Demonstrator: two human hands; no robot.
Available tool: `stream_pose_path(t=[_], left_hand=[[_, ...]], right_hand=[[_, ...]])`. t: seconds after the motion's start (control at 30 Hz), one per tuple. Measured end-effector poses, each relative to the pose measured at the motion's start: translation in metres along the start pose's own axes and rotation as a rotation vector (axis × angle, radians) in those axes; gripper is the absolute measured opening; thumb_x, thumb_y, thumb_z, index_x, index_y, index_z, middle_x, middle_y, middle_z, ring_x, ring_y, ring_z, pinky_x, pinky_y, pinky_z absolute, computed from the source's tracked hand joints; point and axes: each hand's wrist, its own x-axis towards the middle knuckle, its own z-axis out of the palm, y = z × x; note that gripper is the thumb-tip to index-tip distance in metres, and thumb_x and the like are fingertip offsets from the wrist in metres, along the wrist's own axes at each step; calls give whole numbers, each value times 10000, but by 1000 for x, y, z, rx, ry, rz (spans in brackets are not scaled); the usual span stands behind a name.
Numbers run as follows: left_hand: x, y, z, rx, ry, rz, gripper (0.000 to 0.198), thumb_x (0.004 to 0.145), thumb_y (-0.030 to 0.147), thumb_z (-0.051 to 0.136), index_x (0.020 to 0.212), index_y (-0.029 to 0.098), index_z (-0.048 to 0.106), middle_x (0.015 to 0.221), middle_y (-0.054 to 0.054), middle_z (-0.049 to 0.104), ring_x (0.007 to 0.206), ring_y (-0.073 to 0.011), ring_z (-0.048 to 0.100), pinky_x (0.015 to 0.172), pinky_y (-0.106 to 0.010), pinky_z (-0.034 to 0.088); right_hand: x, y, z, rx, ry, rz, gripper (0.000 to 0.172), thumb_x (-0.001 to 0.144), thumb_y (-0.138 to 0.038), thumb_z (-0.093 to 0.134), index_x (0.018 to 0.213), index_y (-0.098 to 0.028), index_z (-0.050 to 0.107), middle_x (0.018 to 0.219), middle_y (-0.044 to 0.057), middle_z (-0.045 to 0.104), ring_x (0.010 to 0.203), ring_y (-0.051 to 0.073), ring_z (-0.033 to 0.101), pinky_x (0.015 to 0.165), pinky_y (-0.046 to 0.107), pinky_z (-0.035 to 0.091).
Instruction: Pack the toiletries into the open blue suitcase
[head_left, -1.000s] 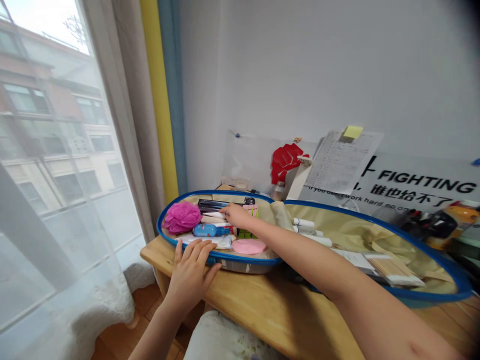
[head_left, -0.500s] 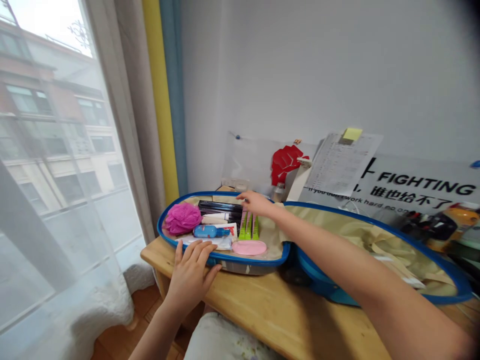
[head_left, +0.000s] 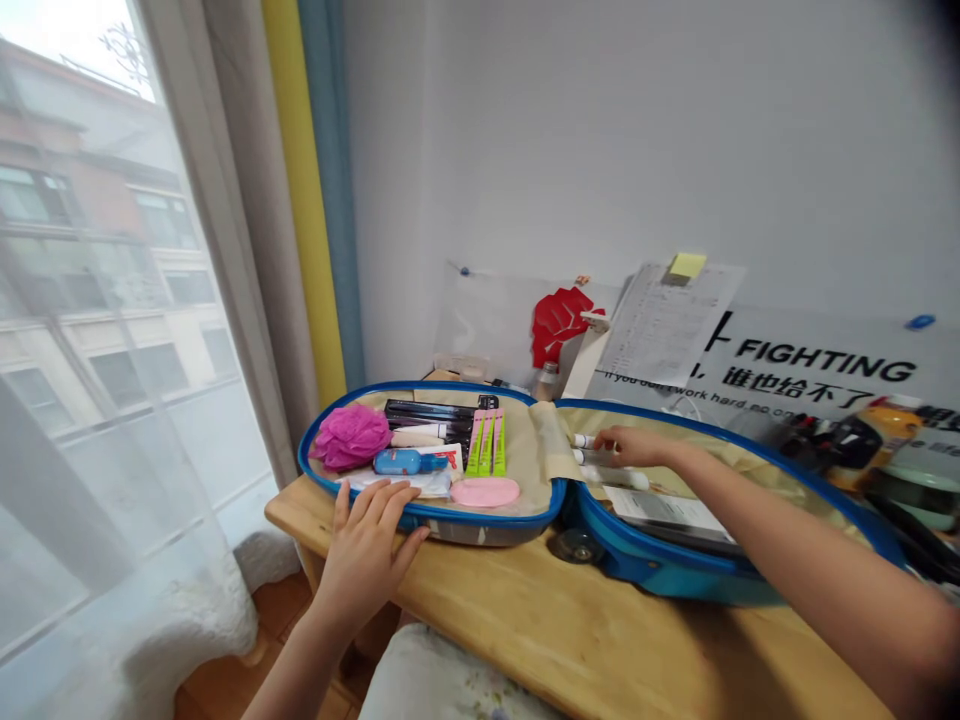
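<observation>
An open blue-rimmed suitcase [head_left: 480,530] lies on a wooden desk. My left hand [head_left: 367,535] rests with fingers spread on the front rim of its left half. Inside that half are a magenta bath puff [head_left: 351,437], a blue bottle [head_left: 405,461], three green-and-pink sachets [head_left: 487,443], a pink oval case [head_left: 486,492] and dark slim packages [head_left: 427,410]. Over the right half, my right hand [head_left: 636,447] is closed at a white tube [head_left: 583,440], its fingers partly covering it. Another white tube [head_left: 615,478] and a white printed packet [head_left: 667,510] lie beside it.
The desk's [head_left: 480,610] front edge runs below the suitcase. Bottles and dark items stand at the right, including an orange bottle [head_left: 885,430]. Papers [head_left: 667,325] hang on the wall behind. Curtains [head_left: 322,200] and a window are at the left.
My right hand has moved right, from the green-and-pink sachets in the left half to the white tubes in the right half. My left hand stays on the rim. The view has shifted slightly.
</observation>
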Motion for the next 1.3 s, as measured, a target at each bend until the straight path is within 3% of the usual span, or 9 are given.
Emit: stream_pose_path(t=[0.13,0.3,0.47,0.57,0.7,0.87,0.97,1.1,1.3], left_hand=[[-1,-1,1,7,-11,3,330,856,336,562,1162,214,592,1158,-88,660,1134,-273,550,1127,-545,153],[0,-2,0,5,-3,4,319,856,333,563,1151,216,595,1157,-83,661,1128,-273,554,1125,-546,150],[0,-1,0,-6,-16,-2,314,862,325,562,1155,215,584,1164,-79,658,1138,-272,542,1126,-551,132],[-1,-1,1,-10,-27,-7,327,858,322,567,1167,213,577,1178,-83,651,1147,-273,533,1126,-549,137],[-1,-2,2,-18,-29,-7,333,855,326,573,1169,216,572,1182,-80,648,1148,-276,531,1123,-558,134],[0,0,0,-16,-26,-16,317,855,325,570,1153,220,593,1167,-83,655,1139,-272,541,1125,-555,154],[1,2,-1,-23,-19,-32,313,854,323,570,1147,218,602,1159,-82,658,1134,-267,547,1130,-549,161],[1,4,-2,-60,-8,-58,306,856,318,564,1144,223,603,1154,-78,661,1126,-261,552,1132,-547,160],[1,4,-2,-106,-29,-71,316,849,301,588,1155,221,585,1173,-71,654,1140,-266,538,1132,-558,137]], right_hand=[[3,-3,12,-45,16,-28,334,882,-358,565,1161,-174,570,1187,75,583,1029,179,580,888,409,491],[6,-10,12,-96,47,-9,295,877,-365,569,1094,-167,595,1159,68,593,1025,176,578,888,406,486],[-2,-6,-19,-64,149,81,297,884,-391,554,1062,-158,598,1040,51,625,906,149,603,813,367,509],[-2,-17,-45,5,270,54,320,901,-406,521,1103,-166,584,1062,53,623,914,151,603,823,366,504],[18,-76,-60,101,369,-71,346,916,-416,490,1159,-182,569,1138,66,608,963,158,598,858,377,499],[60,-181,-53,148,354,-226,333,896,-390,535,1152,-180,577,1175,70,594,1014,175,588,876,397,499],[80,-229,-48,156,341,-281,324,896,-384,538,1148,-184,578,1181,72,589,1021,174,585,879,398,497],[96,-265,-41,167,334,-329,317,899,-392,529,1141,-196,585,1187,63,587,1022,178,583,880,385,497],[109,-281,-32,174,310,-398,333,893,-404,534,1130,-176,592,1172,52,593,1016,196,586,871,391,502]])
